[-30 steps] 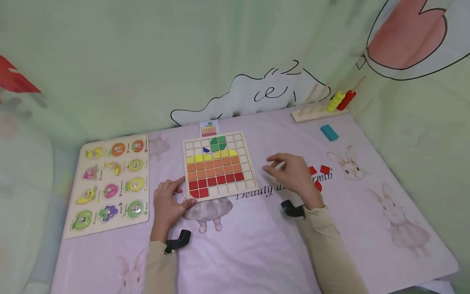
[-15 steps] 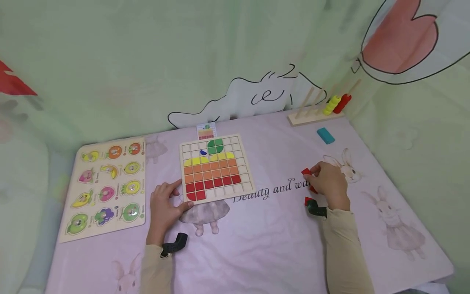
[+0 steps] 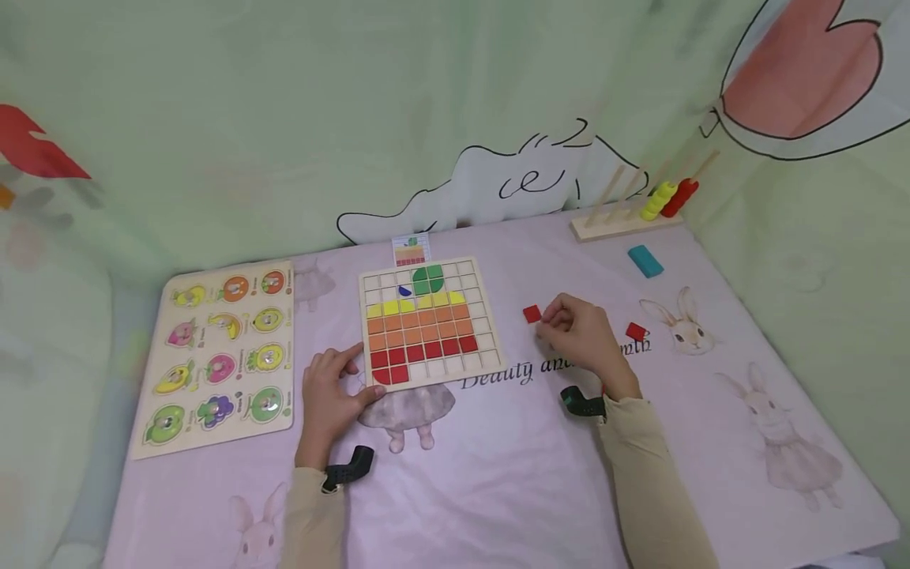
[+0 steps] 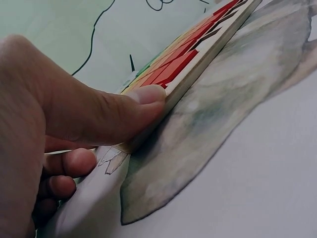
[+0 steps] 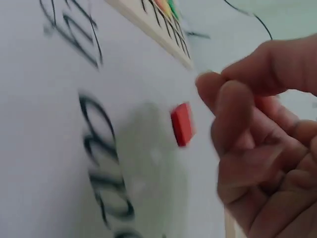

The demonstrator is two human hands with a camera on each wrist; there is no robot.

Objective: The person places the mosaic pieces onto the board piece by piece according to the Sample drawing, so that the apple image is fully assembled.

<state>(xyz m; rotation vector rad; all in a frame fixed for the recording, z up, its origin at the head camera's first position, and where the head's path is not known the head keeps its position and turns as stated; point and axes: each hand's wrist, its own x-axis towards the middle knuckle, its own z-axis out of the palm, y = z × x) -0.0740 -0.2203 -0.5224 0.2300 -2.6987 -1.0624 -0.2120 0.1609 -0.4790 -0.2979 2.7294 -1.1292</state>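
My left hand (image 3: 332,399) holds the near left corner of a wooden grid board (image 3: 490,357). Its thumb (image 4: 141,101) presses the front edge and the index finger lies along the left side. Red, orange, yellow, green and blue pieces fill much of the grid; white cells show at the right and along the bottom row. Right of the board, a red square tile (image 3: 532,314) lies just beyond the fingertips of my right hand (image 3: 586,336). In the right wrist view, the fingers are loosely bent, apart from the tile (image 5: 182,124), with nothing visible between them.
Another red tile (image 3: 636,331) lies right of my right hand. Farther back are a blue-green block (image 3: 645,261) and a peg stand (image 3: 626,224) with yellow and red beads. A fruit puzzle board (image 3: 213,356) occupies the left; a small pattern card (image 3: 411,250) sits behind the grid.
My right hand reached right to the red tiles, then came back left. One red tile now lies closer to the board. My left hand stays at the board's corner.
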